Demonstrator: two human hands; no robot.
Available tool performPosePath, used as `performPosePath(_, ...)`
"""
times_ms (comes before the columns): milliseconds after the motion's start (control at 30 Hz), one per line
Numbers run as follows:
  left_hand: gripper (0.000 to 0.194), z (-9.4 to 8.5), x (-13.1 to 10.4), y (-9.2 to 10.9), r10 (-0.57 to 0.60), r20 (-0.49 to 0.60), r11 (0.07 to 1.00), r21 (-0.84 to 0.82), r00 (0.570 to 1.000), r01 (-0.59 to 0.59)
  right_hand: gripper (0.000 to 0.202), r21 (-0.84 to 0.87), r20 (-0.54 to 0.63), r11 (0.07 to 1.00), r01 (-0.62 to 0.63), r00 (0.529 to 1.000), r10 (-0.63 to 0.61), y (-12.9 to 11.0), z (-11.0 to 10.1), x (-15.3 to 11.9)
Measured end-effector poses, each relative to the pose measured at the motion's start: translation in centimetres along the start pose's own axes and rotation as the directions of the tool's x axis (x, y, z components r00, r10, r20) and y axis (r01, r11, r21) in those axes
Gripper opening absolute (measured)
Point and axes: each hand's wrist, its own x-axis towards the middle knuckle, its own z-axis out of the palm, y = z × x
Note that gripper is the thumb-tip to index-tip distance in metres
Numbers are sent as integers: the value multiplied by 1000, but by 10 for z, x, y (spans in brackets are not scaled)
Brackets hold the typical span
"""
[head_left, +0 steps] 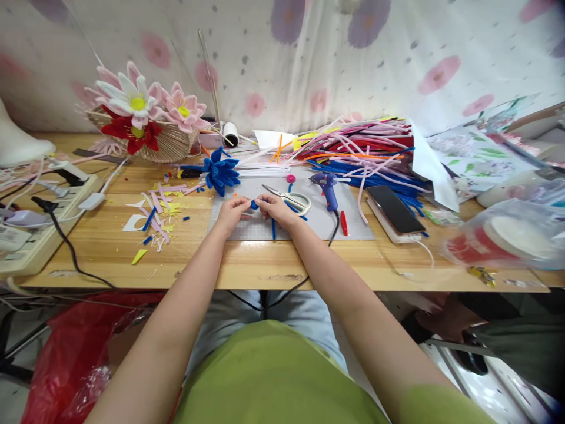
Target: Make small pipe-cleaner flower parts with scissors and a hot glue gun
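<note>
Between my fingertips is a small, curled piece of blue pipe cleaner (254, 205). My left hand (233, 213) pinches it from one side and my right hand (274, 211) from the other; the fingers hide part of it. Just beyond my right hand lie scissors (295, 202) with pale handles, partly covering blue pipe cleaner pieces (273, 229). A blue fuzzy flower (220, 172) rests past my left hand. On the grey mat (309, 229) are also a small pink coil (291, 178), a blue glue gun (327, 189) and a red object (344, 223).
Pipe cleaner scraps (161, 212) litter the left. Behind stand fuzzy flowers (138, 103) by a woven fan-shaped holder, and a heap of pipe cleaners (353, 144). A phone (395, 209), a bagged cup (507, 238) and a power strip (57, 218) flank the mat. The glue gun's cord crosses the table edge.
</note>
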Motion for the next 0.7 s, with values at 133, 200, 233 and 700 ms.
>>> performPosePath(133, 44, 3, -3, 2, -43, 14, 996, 84, 999, 42, 27, -109, -1, 994, 25, 1000, -26, 1, 0, -3)
performPosePath(200, 43, 5, -4, 1, -45, -23, 995, 91, 999, 47, 27, -151, -6, 988, 30, 999, -32, 1, 0, -3)
performPosePath(233, 42, 6, -5, 1, -44, -44, 996, 80, 998, 48, 28, -162, 2, 986, 38, 999, -38, 2, 0, -2)
performPosePath(700, 24, 10, 9, -6, -33, -253, 962, -270, 967, -37, 34, -97, 9, 990, 101, 995, -101, 4, 22, 3)
